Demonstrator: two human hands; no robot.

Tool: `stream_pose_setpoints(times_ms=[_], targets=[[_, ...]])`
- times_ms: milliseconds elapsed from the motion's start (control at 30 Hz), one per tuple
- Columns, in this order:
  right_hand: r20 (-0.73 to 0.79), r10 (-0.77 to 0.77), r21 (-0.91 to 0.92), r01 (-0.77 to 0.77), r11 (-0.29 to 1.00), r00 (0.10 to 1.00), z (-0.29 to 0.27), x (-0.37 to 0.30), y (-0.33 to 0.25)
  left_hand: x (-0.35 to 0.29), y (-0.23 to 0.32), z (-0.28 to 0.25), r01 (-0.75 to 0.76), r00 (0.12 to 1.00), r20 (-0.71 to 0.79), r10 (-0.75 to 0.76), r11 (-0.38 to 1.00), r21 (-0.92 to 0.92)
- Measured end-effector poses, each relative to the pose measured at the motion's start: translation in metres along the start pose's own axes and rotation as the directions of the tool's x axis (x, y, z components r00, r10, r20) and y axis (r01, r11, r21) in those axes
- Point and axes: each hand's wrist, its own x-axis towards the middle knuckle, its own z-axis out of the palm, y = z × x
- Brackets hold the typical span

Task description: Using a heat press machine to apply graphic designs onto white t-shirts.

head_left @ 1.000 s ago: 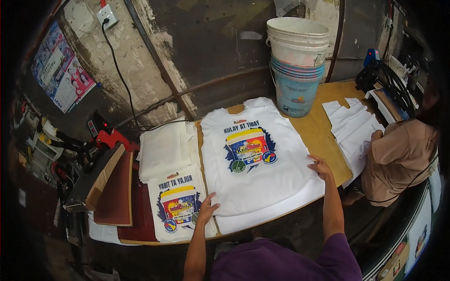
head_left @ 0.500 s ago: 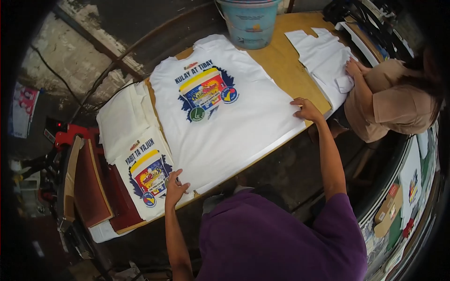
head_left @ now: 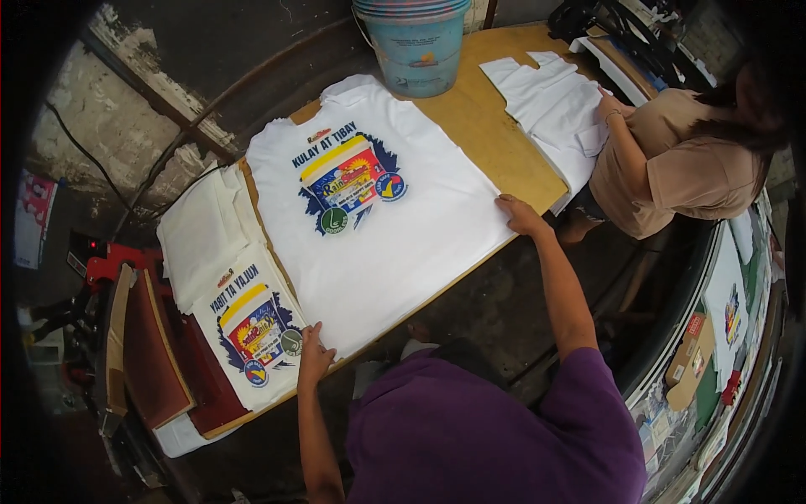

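Note:
A white T-shirt [head_left: 378, 273] lies spread flat on the table, its collar away from me. Its chest carries a colourful print of a paint pail with a yellow lid and dark blue splashes. At the near right corner, my right hand [head_left: 522, 217] pinches the shirt's edge. My left hand [head_left: 314, 357] is at the near left corner, thumb and forefinger close together on the hem; the shirt hides part of this grip. Just left of that hand lies a sheet [head_left: 256, 336] bearing the same print mirrored.
White sheets [head_left: 206, 231] are stacked along the table's left side. Stacked blue buckets [head_left: 416, 50] stand at the back of the wooden table [head_left: 478, 126]. On the right, a co-worker [head_left: 663, 160] handles other white shirts [head_left: 550, 109]. A red-framed machine [head_left: 113, 262] stands at left.
The whole view has shifted slightly. My right hand's fingers have drawn closer together on the shirt edge, and my left finger and thumb have narrowed. The co-worker's hands have moved over the white shirts.

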Motion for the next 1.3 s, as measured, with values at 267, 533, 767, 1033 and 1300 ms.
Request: stream_pose_setpoints(times_ms=[267,533,767,1033,1300], targets=[[-0.007,0.038,-0.112,-0.039,0.993,0.999,0.006,-0.006,-0.01,0.0,0.002,0.004,0.007,1.0,-0.001,-0.007,0.999,0.047],[0.206,0.404,-0.471,-0.272,0.839,0.891,0.011,-0.02,0.001,0.005,0.036,0.001,-0.133,0.946,-0.223,0.234,0.911,0.39],[-0.517,0.214,-0.025,-0.265,0.964,0.829,-0.034,0.072,-0.043,0.13,0.073,0.01,-0.114,0.835,-0.381,0.398,0.801,0.587],[-0.416,-0.459,0.025,0.515,0.857,0.785,0.005,0.327,-0.151,0.178,0.068,0.038,0.067,0.904,-0.361,0.228,0.759,0.647],[-0.266,-0.16,-0.432,0.031,0.901,0.951,0.002,0.545,-0.212,0.185,0.066,0.036,0.11,0.932,-0.34,0.124,0.797,0.594]])
